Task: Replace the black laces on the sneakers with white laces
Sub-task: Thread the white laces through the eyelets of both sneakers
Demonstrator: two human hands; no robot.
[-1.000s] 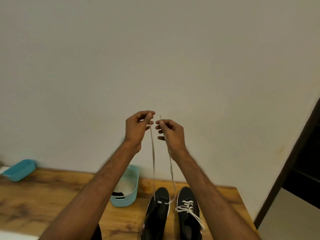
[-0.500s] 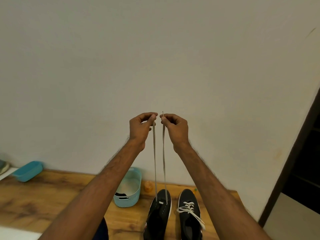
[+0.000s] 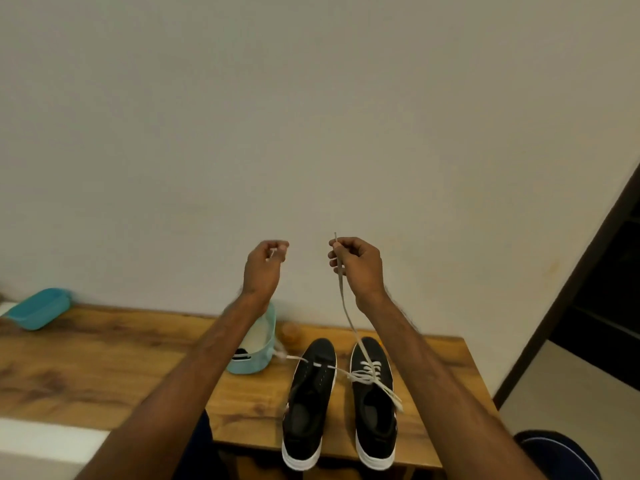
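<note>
Two black sneakers with white soles stand side by side on the wooden table (image 3: pixel 104 358), toes away from me. The left sneaker (image 3: pixel 310 407) has a white lace (image 3: pixel 343 306) through its front eyelets only. My left hand (image 3: pixel 265 271) pinches one end of that lace, raised above the table; this strand runs hidden behind my forearm and reappears beside the shoe. My right hand (image 3: pixel 362 268) grips the other end, and that strand hangs slack down across the right sneaker (image 3: pixel 374 414). The right sneaker is laced in white with loose ends trailing.
A light blue basket (image 3: pixel 258 362) with something dark inside stands left of the sneakers, partly behind my left forearm. A teal tray (image 3: pixel 38 308) sits at the far left by the wall. The table ends just right of the shoes, near a dark door frame (image 3: pixel 588 265).
My hands have spread apart and dropped slightly. The two lace strands, taut and parallel above the left sneaker before, now hang slack and angle outward. The view has tilted down.
</note>
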